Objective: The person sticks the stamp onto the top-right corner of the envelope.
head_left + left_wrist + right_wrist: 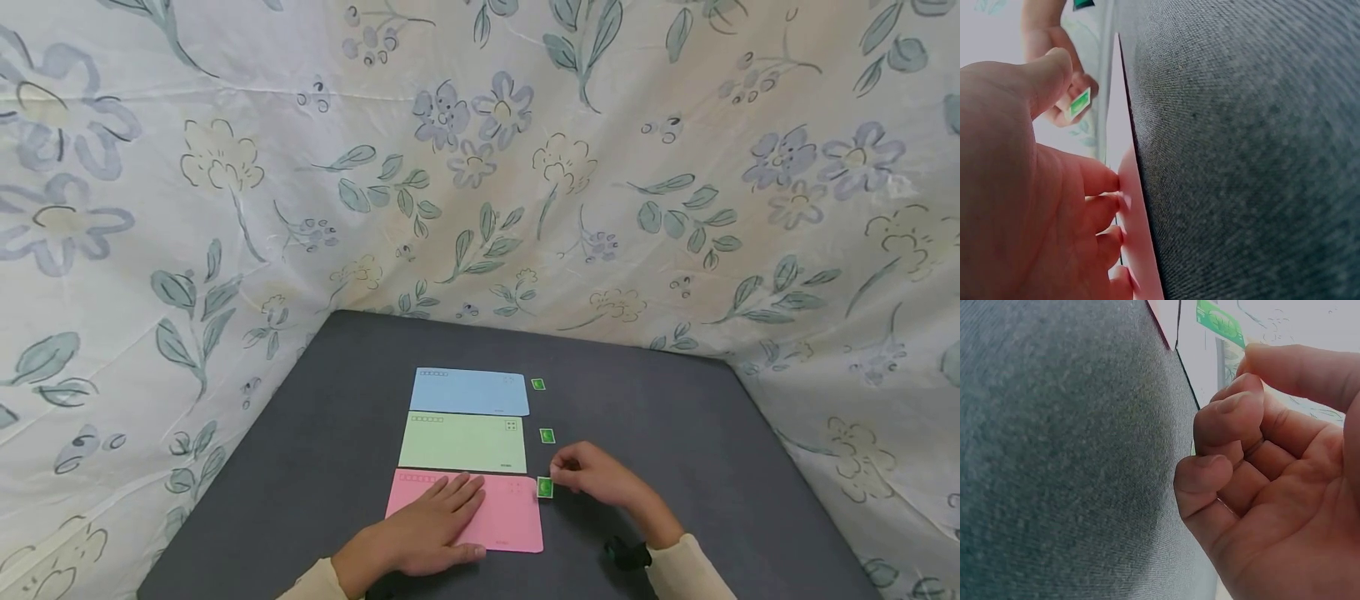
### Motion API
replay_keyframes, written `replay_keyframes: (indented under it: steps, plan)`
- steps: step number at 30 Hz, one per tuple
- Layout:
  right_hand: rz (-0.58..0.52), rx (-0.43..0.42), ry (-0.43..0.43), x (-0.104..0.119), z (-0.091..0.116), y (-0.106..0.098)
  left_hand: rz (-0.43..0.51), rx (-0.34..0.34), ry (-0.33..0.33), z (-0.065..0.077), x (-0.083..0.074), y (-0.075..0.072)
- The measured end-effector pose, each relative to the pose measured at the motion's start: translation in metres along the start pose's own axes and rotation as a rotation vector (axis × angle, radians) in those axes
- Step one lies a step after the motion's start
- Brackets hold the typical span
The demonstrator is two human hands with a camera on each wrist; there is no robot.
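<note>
My left hand (431,529) rests with straight fingers on the pink envelope (513,525), the nearest of three in a column. In the left wrist view its fingertips press on the pink surface (1141,231). Between thumb and index finger, my right hand (596,475) pinches a small green stamp (545,487) with a white border. That stamp (1221,324) stands clear of the dark cloth in the right wrist view, its other fingers curled below. It is held by the pink envelope's upper right corner. Above lie a light green envelope (461,446) and a blue envelope (468,393).
Two more green stamps lie on the dark table (637,400): one stamp (547,436) right of the green envelope, another stamp (538,384) right of the blue one. A floral curtain (480,167) surrounds the table's back and sides.
</note>
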State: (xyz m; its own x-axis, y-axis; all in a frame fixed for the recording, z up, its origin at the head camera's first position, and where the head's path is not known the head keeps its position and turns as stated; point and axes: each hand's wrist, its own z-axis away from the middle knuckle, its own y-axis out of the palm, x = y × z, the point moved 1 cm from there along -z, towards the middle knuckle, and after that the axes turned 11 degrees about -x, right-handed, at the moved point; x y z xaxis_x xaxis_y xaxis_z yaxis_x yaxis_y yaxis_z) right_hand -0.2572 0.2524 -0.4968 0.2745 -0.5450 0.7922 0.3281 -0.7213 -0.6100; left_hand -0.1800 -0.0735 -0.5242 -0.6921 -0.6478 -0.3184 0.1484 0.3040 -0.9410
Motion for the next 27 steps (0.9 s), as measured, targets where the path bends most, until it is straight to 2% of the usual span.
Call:
replay_keyframes:
  steps: [18, 27]
  plan:
    - [-0.019, 0.023, 0.006, -0.002, -0.008, 0.011, 0.000, -0.010, 0.006, 0.002, -0.002, 0.001]
    - [-0.032, 0.017, 0.023, 0.007, -0.009, 0.012, 0.014, 0.002, -0.010, 0.002, -0.002, -0.004]
